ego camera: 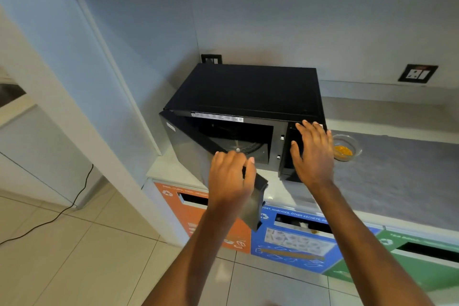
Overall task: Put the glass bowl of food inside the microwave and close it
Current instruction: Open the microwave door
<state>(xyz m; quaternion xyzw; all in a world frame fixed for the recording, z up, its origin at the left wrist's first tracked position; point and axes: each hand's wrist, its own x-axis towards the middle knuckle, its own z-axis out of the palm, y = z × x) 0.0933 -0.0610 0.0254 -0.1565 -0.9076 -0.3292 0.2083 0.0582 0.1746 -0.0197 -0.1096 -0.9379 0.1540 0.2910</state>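
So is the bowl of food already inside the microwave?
No, the glass bowl sits on the counter right of the open microwave.

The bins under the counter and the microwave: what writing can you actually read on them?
Blue bin: "NORLICKS, OTHER SACHETS", partly legible; the line is cut off at both ends.
Orange bin: white header text, too blurred to read.
Green bin: white header text, too blurred.
Microwave: white sticker with fine print, too small.

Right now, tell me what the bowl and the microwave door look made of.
Bowl: clear glass by the look, since the orange food shows through its wall. Microwave door: dark and glossy, likely glass or plastic; it reflects light faintly.
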